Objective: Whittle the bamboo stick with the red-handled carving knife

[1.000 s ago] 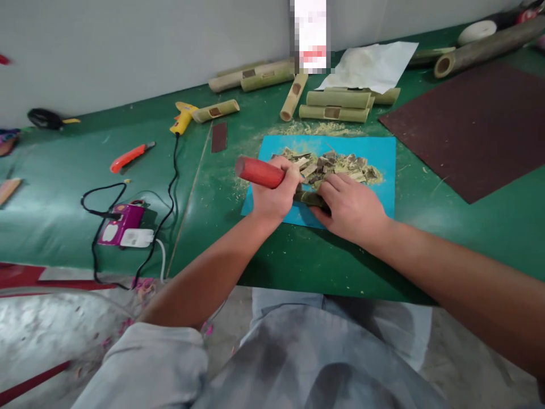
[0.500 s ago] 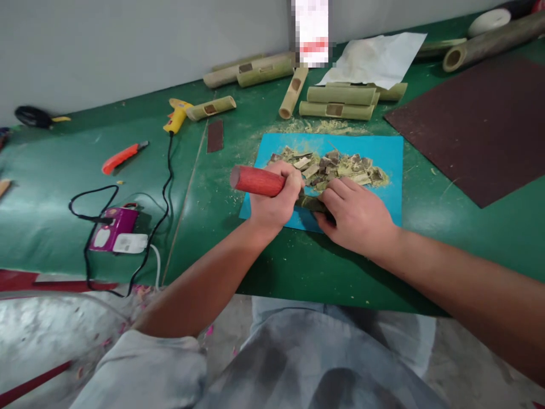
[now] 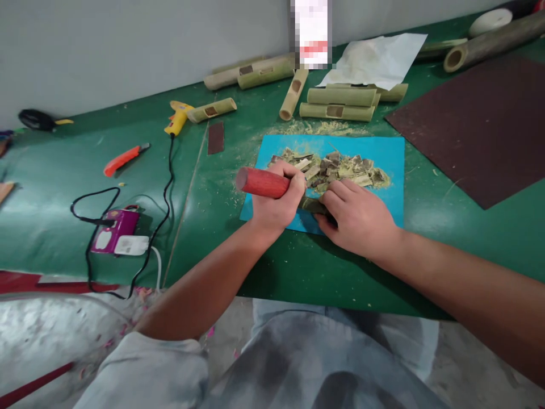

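My left hand (image 3: pixel 276 201) is closed around the red wooden handle (image 3: pixel 260 182) of a tool whose working end is hidden behind my fingers. My right hand (image 3: pixel 357 218) presses down on a dark green bamboo piece (image 3: pixel 310 204) lying on the near edge of a blue mat (image 3: pixel 389 150). The tool meets that piece between my two hands. A heap of bamboo chips (image 3: pixel 340 168) lies on the mat just beyond my hands.
Cut bamboo tubes (image 3: pixel 336 102) lie behind the mat, with white paper (image 3: pixel 374 59) and long bamboo poles (image 3: pixel 489 42) further back. A dark sandpaper sheet (image 3: pixel 477 122) lies right. A yellow glue gun (image 3: pixel 176 116), an orange utility knife (image 3: pixel 121 160) and a purple power device (image 3: pixel 114 236) lie left.
Both hands have stayed on the bamboo piece; the red handle shifted slightly. The view has shifted a little, so everything sits slightly differently in the frame.
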Available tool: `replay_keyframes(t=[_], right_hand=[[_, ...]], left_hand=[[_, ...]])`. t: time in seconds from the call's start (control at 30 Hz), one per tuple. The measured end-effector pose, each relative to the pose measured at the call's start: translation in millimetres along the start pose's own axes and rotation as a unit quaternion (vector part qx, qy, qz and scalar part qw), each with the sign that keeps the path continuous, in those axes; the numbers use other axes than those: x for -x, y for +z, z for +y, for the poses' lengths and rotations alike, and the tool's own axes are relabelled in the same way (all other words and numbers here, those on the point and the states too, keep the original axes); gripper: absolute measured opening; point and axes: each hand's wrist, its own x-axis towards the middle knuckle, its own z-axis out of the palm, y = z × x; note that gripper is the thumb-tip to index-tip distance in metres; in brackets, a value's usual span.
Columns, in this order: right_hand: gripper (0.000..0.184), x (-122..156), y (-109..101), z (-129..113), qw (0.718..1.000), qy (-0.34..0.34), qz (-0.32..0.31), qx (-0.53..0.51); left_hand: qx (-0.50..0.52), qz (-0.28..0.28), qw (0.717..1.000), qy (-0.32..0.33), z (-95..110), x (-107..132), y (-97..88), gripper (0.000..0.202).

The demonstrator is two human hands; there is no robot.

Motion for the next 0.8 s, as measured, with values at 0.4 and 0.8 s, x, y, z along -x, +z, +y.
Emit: replay_keyframes(t=[0.4,0.8], right_hand=[[0.013,-1,-3,0,0.999,0.019,-0.035,-0.008],[0.018,-6,0,6,0.998,0.049,-0.044,0.007]], left_hand=[[-0.001,0.015,1.0,-0.006,-1,1,0.0,0.029],[-0.054,0.013,0.998,0.021,-9,-10,12.4,0.035]])
